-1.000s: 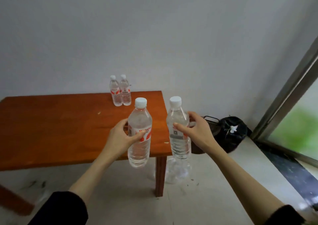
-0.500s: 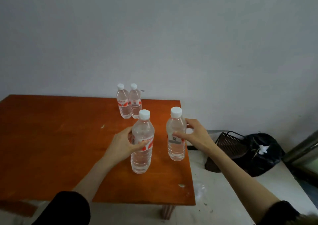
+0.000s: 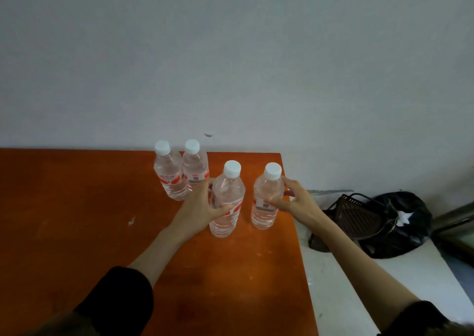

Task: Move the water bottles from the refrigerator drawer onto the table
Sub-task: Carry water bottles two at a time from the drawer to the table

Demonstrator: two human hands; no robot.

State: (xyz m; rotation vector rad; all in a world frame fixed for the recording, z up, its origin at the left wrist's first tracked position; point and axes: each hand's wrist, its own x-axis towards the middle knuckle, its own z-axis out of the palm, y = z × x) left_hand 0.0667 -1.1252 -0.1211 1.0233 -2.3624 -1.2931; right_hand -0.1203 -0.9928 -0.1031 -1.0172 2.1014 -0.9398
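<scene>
Left hand (image 3: pixel 202 211) grips bottle (image 3: pixel 226 202), right hand (image 3: pixel 295 202) grips second bottle (image 3: pixel 266 199), both frame centre on desk (image 3: pixel 77 220). Risk: second bottle near right edge, careless release tips it off; back pair (image 3: pixel 179 171) close, may be knocked.

Clear glossy plastic bottles (image 3: pixel 226 202) on a smooth wooden table (image 3: pixel 77 207).

- the left half of the table (image 3: pixel 64 220) is bare wood, open to a hand from the near edge.
- two standing bottles (image 3: pixel 180 171) crowd the far edge by the wall (image 3: pixel 230 66), just behind the left hand (image 3: pixel 202 211).
- a narrow gap separates the left-held bottle (image 3: pixel 225 199) from the right-held bottle (image 3: pixel 266 197).
- right of the table edge, a black bag (image 3: pixel 400 222) and dark basket (image 3: pixel 359 217) block the floor.
</scene>
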